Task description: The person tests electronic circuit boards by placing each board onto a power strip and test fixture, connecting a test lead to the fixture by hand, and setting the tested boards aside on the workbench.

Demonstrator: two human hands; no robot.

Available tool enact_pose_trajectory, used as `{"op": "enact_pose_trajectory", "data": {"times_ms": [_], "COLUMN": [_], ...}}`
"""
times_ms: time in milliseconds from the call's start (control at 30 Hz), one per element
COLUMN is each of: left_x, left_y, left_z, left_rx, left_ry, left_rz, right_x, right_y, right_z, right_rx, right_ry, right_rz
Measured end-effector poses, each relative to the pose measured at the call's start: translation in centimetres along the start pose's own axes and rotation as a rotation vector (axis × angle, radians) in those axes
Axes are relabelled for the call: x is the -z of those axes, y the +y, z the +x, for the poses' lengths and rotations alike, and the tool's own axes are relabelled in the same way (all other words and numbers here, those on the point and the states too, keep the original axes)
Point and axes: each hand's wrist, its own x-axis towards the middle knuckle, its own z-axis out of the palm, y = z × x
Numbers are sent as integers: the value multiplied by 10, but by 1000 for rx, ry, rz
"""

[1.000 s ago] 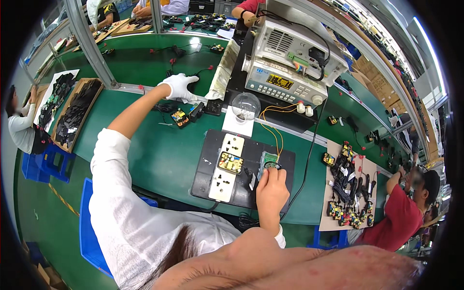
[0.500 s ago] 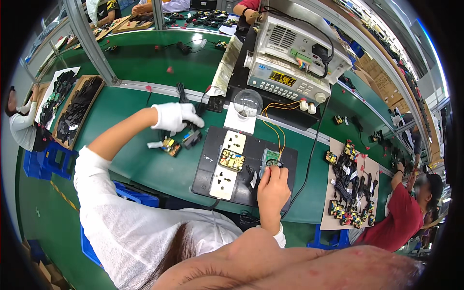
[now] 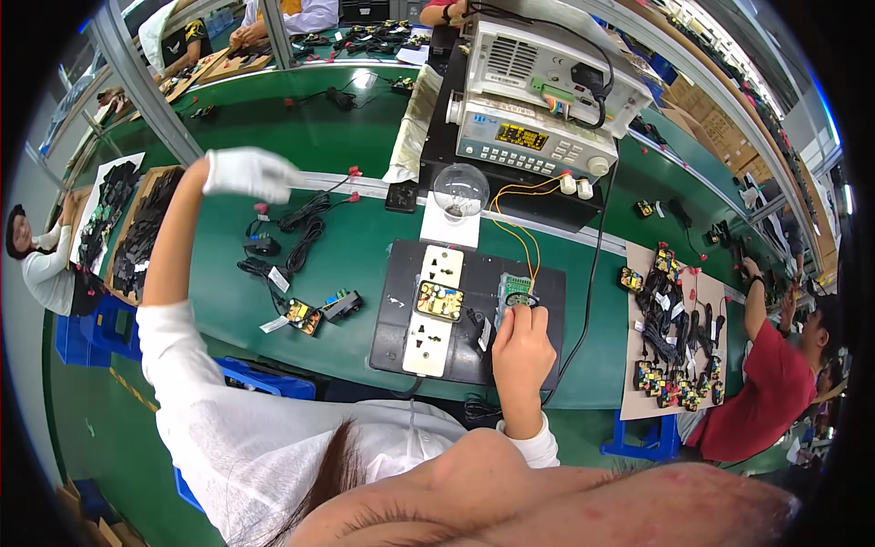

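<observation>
My left hand (image 3: 248,175), in a white glove, is raised over the far left of the green bench, its fingers smeared by motion. Below it lie black cables (image 3: 305,223) with red-capped ends, a bare yellow circuit board (image 3: 303,316) and a black adapter case (image 3: 342,305). Bare, my right hand (image 3: 524,351) pinches a looped black cable (image 3: 519,299) against a small green circuit board (image 3: 516,286) with orange wires on the black mat. Left of it, a power board (image 3: 439,302) rests across a white socket strip (image 3: 427,345).
Behind the mat stand a clear dome (image 3: 460,191) on a white base and a stacked bench instrument (image 3: 538,137). Cardboard with corded boards (image 3: 670,319) lies at right, near a co-worker in red (image 3: 761,392). A metal post (image 3: 146,82) rises at left.
My left hand has lifted away from the boards and cables toward the far left, uncovering the cables. My right hand stays at the green board.
</observation>
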Motion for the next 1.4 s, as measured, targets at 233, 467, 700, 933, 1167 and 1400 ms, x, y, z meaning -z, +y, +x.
{"op": "enact_pose_trajectory", "data": {"times_ms": [233,467,700,933,1167,1400], "left_x": [61,47,50,43,15,-9], "left_y": [-24,-28,-37,-43,-33,-67], "left_z": [195,335,366,344,279,163], "left_rx": [189,224,259,186,506,655], "left_ry": [395,701,579,573,548,619], "left_rz": [410,677,320,316,486,348], "right_x": [-3,-8,-12,-13,-9,-5], "right_y": [1,2,4,0,-2,0], "right_z": [1,3,4,4,1,-2], "right_rx": [13,110,122,138,149,300], "right_ry": [7,-10,-18,25,0,-55], "right_rz": [-26,-137,-144,-186,-179,-428]}}
